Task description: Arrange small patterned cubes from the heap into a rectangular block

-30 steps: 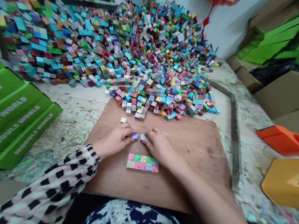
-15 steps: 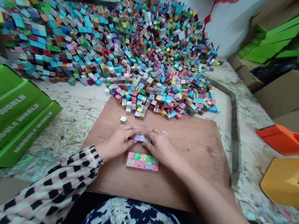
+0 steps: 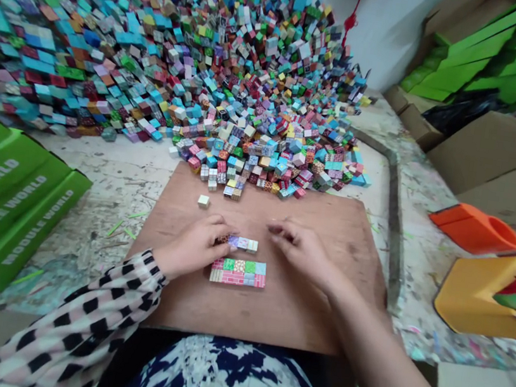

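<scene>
My left hand point(image 3: 199, 240) is closed on the left end of a short row of small patterned cubes point(image 3: 242, 244), thumb in front and fingers behind. The row's purple, white and cream cubes show to the right of its fingertips. My right hand point(image 3: 304, 249) is apart from the row, to its right, fingers curled and fingertips low over the board; whatever they pinch is hidden. Just in front of the row lies a rectangular block of joined cubes point(image 3: 238, 273) with pink brick, green and grey-blue faces. A single cream cube point(image 3: 204, 201) sits behind my left hand.
A brown wooden board point(image 3: 250, 317) lies under my hands. Behind it rises a large heap of colourful cubes point(image 3: 253, 90). Green printed boxes point(image 3: 21, 205) stand at left. On the right are an orange holder point(image 3: 473, 231), a yellow tape dispenser point(image 3: 469, 294) and a cardboard box point(image 3: 493, 162).
My right hand has left the row and moved right, to where a small white-and-blue piece lay; that piece is now covered. My left hand stays at the row. The view has shifted slightly.
</scene>
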### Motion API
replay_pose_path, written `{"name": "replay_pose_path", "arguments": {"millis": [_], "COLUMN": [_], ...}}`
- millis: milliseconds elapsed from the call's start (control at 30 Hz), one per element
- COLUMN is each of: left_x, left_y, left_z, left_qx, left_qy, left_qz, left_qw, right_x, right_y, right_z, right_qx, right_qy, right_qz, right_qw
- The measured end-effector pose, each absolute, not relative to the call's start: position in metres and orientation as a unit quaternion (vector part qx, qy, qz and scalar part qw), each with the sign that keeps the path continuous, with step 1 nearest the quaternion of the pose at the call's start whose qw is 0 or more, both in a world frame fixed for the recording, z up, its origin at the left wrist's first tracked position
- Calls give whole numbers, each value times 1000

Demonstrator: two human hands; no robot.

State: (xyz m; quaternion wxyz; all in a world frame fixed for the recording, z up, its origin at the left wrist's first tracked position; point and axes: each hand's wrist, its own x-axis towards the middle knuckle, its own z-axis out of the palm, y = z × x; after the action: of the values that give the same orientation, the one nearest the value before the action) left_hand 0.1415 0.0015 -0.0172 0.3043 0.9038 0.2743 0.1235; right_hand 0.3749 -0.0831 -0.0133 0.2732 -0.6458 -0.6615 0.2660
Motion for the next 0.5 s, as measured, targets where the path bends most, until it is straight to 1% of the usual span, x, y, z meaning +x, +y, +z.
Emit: {"name": "replay_pose_path", "arguments": {"millis": [33, 100, 167, 233, 367, 500], "left_x": [142, 145, 148, 150, 149, 148], "left_y": [2, 2, 2, 3, 4, 2], "left_z": [-17, -18, -19, -19, -18, -17], "left_qx": [904, 905, 906, 908, 909, 901], "left_qy": [277, 285, 289, 282, 275, 274], "left_qz": [123, 115, 109, 107, 101, 100], "left_qw": [301, 293, 288, 290, 297, 321], "right_x": [379, 385, 385, 383, 377, 370], "right_y": [-81, -76, -74, -79, -97, -107], "right_z": [-13, -14, -14, -15, -20, -23], "right_qx": [-665, -688, -684, -663, -615, -603], "right_qy": [-655, -661, -682, -702, -715, -702], "right_qz": [233, 183, 172, 188, 247, 283], "right_qw": [273, 237, 193, 178, 222, 252]}}
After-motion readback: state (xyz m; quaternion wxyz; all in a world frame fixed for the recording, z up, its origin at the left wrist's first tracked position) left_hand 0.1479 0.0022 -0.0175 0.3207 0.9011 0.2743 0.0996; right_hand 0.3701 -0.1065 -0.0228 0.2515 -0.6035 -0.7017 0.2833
